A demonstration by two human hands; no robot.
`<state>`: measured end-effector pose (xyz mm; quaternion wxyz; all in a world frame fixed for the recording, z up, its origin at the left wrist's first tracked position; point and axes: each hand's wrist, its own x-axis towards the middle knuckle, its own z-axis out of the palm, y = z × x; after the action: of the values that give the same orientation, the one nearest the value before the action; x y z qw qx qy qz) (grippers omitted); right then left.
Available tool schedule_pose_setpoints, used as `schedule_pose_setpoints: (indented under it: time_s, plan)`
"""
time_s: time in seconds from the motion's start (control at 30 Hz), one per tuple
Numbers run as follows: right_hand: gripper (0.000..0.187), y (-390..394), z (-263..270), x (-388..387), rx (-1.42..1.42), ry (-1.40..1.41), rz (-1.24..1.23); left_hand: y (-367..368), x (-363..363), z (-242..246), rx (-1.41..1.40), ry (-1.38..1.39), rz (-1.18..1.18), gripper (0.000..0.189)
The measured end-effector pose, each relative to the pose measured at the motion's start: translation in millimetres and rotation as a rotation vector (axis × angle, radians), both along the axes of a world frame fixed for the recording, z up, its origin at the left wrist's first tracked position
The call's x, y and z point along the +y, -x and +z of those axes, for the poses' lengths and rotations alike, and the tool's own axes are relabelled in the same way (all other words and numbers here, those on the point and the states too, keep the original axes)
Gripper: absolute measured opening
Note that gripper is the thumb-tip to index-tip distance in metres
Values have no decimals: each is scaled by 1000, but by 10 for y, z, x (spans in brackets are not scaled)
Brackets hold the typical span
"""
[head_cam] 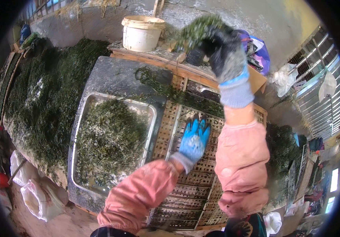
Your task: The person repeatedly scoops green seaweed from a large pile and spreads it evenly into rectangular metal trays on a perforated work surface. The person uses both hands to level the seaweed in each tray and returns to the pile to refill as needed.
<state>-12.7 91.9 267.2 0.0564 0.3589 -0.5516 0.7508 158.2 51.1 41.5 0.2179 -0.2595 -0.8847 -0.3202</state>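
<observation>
My right hand (227, 54), in a black-coated knit glove, is raised over the far side of the work surface and grips a clump of wet green seaweed (201, 29); both are blurred by motion. My left hand (194, 143), in a blue glove with dark fingertips, lies palm down with its fingers apart on a perforated plastic rack (181, 189). A metal-rimmed basin (155, 114) left of my left hand holds a heap of chopped-looking seaweed (110, 142). Strands of seaweed (155, 81) trail from the dark panel around the basin onto the rack's far end.
A white bucket (142, 37) stands on the wooden ledge (164, 63) at the back. Large seaweed piles (51, 97) lie at far left and right (285, 148). A purple bag (260, 54) sits behind my right wrist. White plastic sacks (39, 198) rest on the floor at lower left.
</observation>
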Motion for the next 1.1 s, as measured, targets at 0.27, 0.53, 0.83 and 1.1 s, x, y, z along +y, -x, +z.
schedule_pose_setpoints:
  time_s: [0.27,0.53,0.83,1.1]
  plan:
    - [31,-259,-1969,886,-675,-18,-165,-118,-63,-130,-22,171,45,50]
    - [47,-421,-2167,1232,181,-1107,-1060,671,-148,-16,33,249,88,52]
    - [54,-513,-1832,1625,-124,-1265,-1046,998,-243,-118,131,439,137,45]
    - [62,-551,-1846,1890,-122,-1129,-1108,840,8,205,144,580,69,47]
